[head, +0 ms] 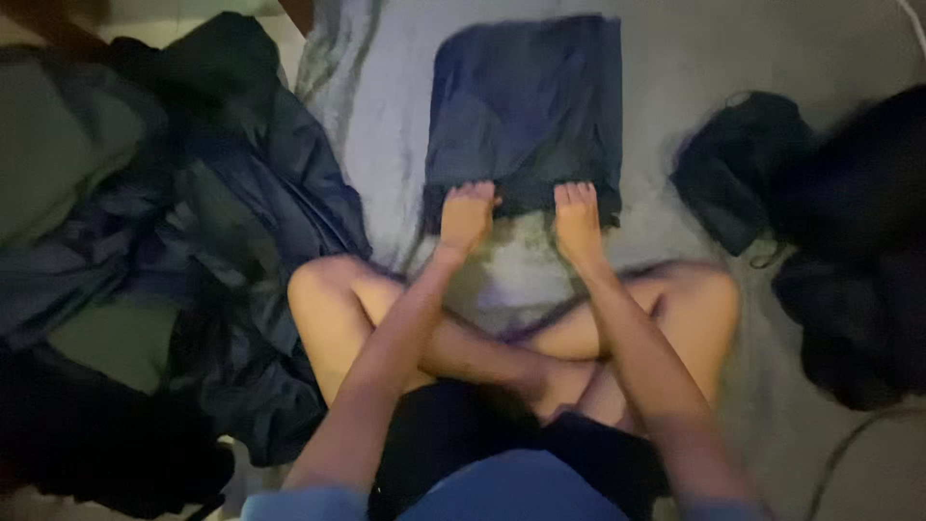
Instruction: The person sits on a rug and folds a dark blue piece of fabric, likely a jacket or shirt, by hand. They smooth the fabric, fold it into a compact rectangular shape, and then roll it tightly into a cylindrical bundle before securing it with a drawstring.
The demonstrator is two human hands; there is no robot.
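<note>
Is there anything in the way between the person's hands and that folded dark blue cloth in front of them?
Nothing visible. The left hand and the right hand already rest on the near edge of the folded dark blue cloth, which lies flat on the grey sheet. The heaps of dark clothes lie off to the sides.

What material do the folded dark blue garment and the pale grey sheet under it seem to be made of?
Folded dark blue garment: apparently thin woven cloth, matte, with fine soft creases; exact fibre unclear. Pale grey sheet: probably soft cotton-like fabric, matte, with shallow wrinkles. The picture is dim and blurred.
</note>
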